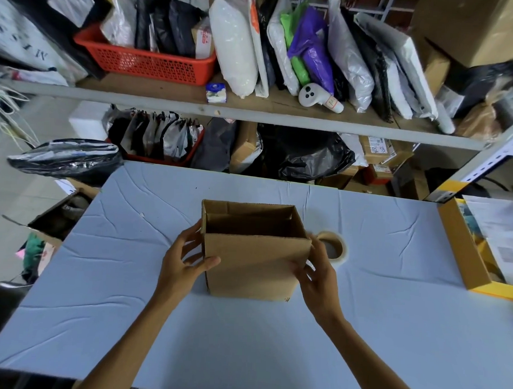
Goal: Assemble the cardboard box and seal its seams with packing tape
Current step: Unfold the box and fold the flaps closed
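On the pale blue counter (390, 330) the brown cardboard box (255, 267) stands upright, left hand (186, 260) and right hand (315, 273) grasping its near corners. Square the walls first, then reach for the beige tape roll (342, 249) just beside it.

Brown cardboard box (255, 264) stands upright, top open, mid-table; packing tape roll (333, 248) lies flat just right of it.
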Tool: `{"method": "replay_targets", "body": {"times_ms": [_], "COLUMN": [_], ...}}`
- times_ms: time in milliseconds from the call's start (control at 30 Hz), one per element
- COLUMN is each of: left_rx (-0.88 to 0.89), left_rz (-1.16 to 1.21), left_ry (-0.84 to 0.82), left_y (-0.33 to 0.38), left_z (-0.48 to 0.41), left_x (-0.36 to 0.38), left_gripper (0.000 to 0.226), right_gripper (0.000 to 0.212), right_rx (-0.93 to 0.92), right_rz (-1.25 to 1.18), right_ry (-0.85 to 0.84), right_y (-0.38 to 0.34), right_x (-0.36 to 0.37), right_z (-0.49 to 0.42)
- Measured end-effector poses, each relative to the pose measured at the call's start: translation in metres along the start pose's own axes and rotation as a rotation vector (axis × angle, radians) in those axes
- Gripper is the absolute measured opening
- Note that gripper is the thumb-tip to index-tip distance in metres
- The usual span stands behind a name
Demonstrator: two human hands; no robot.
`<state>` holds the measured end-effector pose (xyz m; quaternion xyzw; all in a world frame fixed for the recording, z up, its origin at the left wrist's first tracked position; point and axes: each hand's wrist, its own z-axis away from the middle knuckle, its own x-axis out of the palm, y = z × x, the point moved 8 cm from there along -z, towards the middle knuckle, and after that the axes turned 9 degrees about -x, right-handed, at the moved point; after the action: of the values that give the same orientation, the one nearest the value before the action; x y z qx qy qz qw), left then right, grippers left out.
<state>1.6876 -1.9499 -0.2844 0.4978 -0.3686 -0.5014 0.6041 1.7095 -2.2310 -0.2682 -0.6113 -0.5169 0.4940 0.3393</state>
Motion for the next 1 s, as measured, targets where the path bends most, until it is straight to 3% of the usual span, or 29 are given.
{"method": "replay_targets", "body": {"times_ms": [167,400,500,600,800,1000], "left_rx": [-0.004,-0.002,-0.008,0.008,0.024,0.066], "left_rz": [-0.052,-0.096,-0.083,-0.092,-0.13,-0.166], "left_ry": [-0.009,-0.06,-0.063,-0.015,0.014,0.005], "left_y": [-0.005,-0.008,-0.003,0.0,-0.004,-0.002], "left_z": [0.001,0.005,0.012,0.017,0.018,0.016], "left_x": [-0.007,-0.01,-0.011,-0.009,-0.005,-0.004], "left_gripper": [0.065,0.06,0.074,0.069,0.066,0.061], "right_gripper": [0.063,0.052,0.051,0.059,0.102,0.106], "right_rx": [-0.005,-0.007,0.0,0.0,0.082,0.076], "right_rz": [-0.048,-0.005,-0.009,0.001,0.111,0.215], "right_ry": [-0.018,-0.065,-0.091,-0.147,-0.439,-0.466], "right_y": [0.004,0.013,0.01,0.008,0.01,0.007], "right_x": [0.002,0.011,0.012,0.01,0.007,0.008], "right_z": [0.003,0.003,0.002,0.0,-0.012,-0.021]}}
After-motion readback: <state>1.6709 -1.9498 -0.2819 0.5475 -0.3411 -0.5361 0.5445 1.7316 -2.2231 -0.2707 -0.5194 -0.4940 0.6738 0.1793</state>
